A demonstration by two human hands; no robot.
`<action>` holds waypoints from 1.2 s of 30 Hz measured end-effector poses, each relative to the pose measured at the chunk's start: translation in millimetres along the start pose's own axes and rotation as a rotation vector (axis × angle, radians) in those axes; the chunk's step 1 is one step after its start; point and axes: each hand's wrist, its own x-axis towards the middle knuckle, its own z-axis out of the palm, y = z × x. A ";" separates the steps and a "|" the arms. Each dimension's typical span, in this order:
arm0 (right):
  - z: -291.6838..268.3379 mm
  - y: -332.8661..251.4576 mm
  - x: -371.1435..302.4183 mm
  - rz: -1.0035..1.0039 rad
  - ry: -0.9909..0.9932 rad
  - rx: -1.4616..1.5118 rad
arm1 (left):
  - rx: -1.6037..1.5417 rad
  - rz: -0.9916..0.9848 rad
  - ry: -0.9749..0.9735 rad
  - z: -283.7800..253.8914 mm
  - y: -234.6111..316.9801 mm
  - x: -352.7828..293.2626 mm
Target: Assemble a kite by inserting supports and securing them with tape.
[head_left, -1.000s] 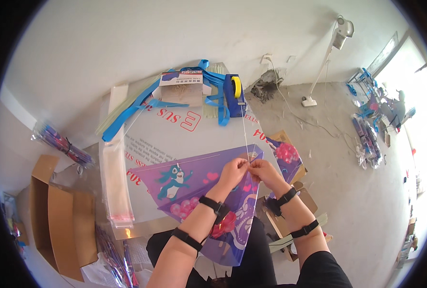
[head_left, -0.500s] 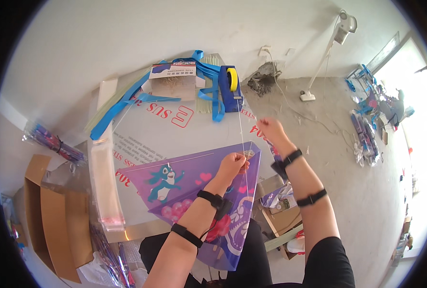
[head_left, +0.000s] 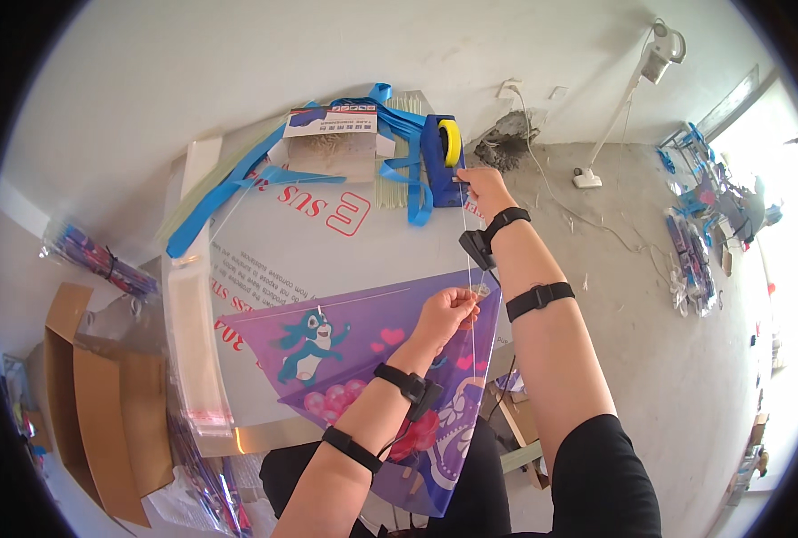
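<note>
A purple printed kite sail [head_left: 363, 334] with a blue cartoon animal lies over the table's near edge and hangs onto my lap. My left hand [head_left: 448, 316] is closed in a pinch on a thin white rod [head_left: 472, 345] near the sail's upper right corner. The rod runs across that corner toward the blue tape dispenser [head_left: 441, 161], which holds a roll of yellow-edged tape [head_left: 451, 142]. At the dispenser's front end my right hand [head_left: 486, 188] pinches with its fingertips. What lies between them is too small to make out.
Blue ribbons [head_left: 238, 199] and an opened box [head_left: 332, 148] lie at the table's back. Clear plastic sleeves [head_left: 197, 341] line its left side. A cardboard box [head_left: 103, 421] stands left on the floor. A stick vacuum [head_left: 632, 85] leans at the back wall; bundled packs [head_left: 686, 255] lie right.
My right hand has moved left and away from me, from beside the table to the dispenser's front end. My left hand stays at the kite's corner. The view has shifted slightly.
</note>
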 end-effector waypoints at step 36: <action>-109.2 98.1 -370.4 0.248 -0.176 0.706 | 0.430 -0.015 0.001 -37.2 35.3 -21.4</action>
